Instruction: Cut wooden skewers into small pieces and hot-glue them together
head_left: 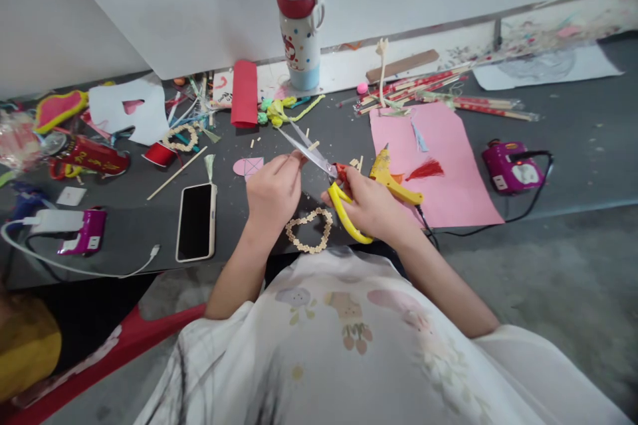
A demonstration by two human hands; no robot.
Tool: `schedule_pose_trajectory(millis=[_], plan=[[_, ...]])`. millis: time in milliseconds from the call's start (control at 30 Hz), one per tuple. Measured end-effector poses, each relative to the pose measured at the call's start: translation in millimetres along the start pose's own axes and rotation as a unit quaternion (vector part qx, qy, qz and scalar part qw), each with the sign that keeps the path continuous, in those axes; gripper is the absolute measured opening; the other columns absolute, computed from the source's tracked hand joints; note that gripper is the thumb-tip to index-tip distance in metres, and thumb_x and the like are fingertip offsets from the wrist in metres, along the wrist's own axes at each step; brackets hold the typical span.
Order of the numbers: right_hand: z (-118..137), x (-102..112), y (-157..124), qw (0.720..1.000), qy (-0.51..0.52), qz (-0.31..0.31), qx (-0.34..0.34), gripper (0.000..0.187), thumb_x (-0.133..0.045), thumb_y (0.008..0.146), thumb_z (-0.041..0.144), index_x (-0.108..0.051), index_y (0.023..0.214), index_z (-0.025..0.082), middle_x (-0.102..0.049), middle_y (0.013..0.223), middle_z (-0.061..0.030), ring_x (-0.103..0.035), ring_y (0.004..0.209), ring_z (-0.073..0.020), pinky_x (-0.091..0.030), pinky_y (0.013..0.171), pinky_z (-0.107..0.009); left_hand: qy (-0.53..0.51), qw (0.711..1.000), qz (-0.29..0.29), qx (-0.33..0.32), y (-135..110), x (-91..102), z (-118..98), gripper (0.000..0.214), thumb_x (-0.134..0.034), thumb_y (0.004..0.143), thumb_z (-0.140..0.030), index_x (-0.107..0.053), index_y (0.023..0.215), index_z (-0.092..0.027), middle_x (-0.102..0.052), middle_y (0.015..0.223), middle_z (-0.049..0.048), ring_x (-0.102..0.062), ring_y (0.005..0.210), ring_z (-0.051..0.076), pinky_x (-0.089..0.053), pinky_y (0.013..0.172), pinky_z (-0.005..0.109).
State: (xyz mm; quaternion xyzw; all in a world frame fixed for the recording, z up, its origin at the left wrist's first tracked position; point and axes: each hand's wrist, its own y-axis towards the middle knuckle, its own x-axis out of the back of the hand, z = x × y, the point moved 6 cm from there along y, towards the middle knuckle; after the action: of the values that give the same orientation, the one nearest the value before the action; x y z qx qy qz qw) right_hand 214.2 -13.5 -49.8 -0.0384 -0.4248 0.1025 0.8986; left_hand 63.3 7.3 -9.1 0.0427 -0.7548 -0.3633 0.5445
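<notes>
Both hands are busy just above the tabletop (234,192): the left hand (274,189) is closed in a fingertip pinch, apparently on the end of a short pale stick (314,145), while the right hand (371,206) is curled around the yellow handles of a pair of scissors (326,167). The blades stand parted, pointing away and to the left, and the stick lies at them, close to the left fingertips.

Trimming the stick seems to be the step in hand. The next move would call for a steady pinch, fingertips clear of the cutting edges, and a squeeze of the handles. Small pale offcuts (356,163) lie just past the right hand, and a loop of pale pieces (312,250) rests on the near edge between the forearms.

To the right, a yellow glue gun (386,176) lies partly over a pink sheet (463,179), which also carries a red tassel (426,169). A phone (197,222) lies well to the left.

Of the containers, the bottle (299,43) stands upright at the back with its lid on, its contents hidden. A red can (100,155) lies on its side at the far left; whether it holds anything is not visible. At the back right, clear sleeves (498,106) wrap red-patterned sticks.
</notes>
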Motion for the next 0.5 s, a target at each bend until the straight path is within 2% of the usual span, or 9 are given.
schedule_pose_trajectory(millis=[200, 367, 500], plan=[[2.4, 0.6, -5.5, 0.999, -0.021, 0.0, 0.043, 0.041, -0.049, 0.083, 0.053, -0.047, 0.103, 0.017, -0.065, 0.091, -0.0096, -0.06, 0.075, -0.0232, -0.032, 0.058, -0.027, -0.115, 0.992, 0.041, 0.035, -4.6, -3.2, 5.1, 0.021, -0.05, 0.088, -0.019, -0.069, 0.079, -0.019, -0.069, 0.07, 0.0008, -0.064, 0.069, 0.012, -0.043, 0.061, 0.023], [2.9, 3.0, -8.0, 0.998, -0.033, 0.005, 0.047, 0.042, -0.05, 0.081, 0.056, -0.043, 0.096, 0.018, -0.064, 0.089, -0.0095, -0.059, 0.073, -0.0235, -0.032, 0.058, -0.028, -0.17, 0.982, 0.083, 0.019, -1.3, 0.6, 9.2, 0.023, -0.051, 0.086, -0.018, -0.066, 0.068, -0.019, -0.07, 0.07, -0.0009, -0.066, 0.075, 0.012, -0.046, 0.07, 0.023], [3.0, 2.9, -8.1, 0.999, -0.028, 0.011, 0.042, 0.04, -0.05, 0.081, 0.056, -0.043, 0.093, 0.018, -0.063, 0.086, -0.0086, -0.058, 0.072, -0.0225, -0.031, 0.057, -0.027, -0.2, 0.972, 0.118, 0.026, 1.3, 1.9, 12.1, 0.025, -0.052, 0.086, -0.018, -0.064, 0.064, -0.018, -0.067, 0.065, -0.0014, -0.063, 0.067, 0.01, -0.044, 0.066, 0.023]])
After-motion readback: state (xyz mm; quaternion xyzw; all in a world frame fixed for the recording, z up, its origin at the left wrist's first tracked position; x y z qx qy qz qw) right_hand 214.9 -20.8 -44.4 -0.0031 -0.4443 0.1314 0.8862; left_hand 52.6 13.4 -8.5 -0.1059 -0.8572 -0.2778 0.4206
